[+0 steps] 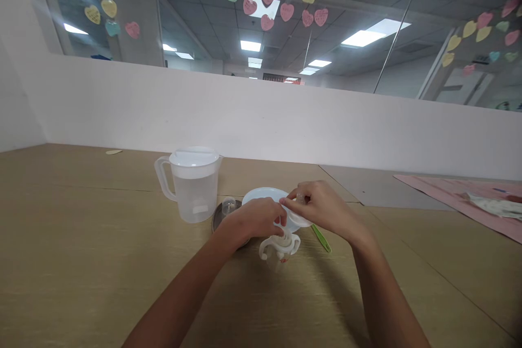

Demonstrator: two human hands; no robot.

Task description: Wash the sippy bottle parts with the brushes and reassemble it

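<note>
My left hand (263,215) bends its fingers down at the top of a small clear jar with white clasps (279,247), which stands upright in front of me. The fingertips appear to touch the jar's white top. My right hand (326,206) pinches a small clear, whitish round piece (299,220), perhaps a lid, just above and right of the jar; the fingers hide part of it. Behind both hands lies a white plate (261,192), partly covered by them. A green handle (322,239) sticks out below my right hand.
A lidded clear pitcher (196,190) stands to the left. Beside it, a dark round tray (217,223) carries a small clear cup (229,206). On the far right lies a pink cloth (432,193) with items on it. A white wall (244,119) closes the table's back.
</note>
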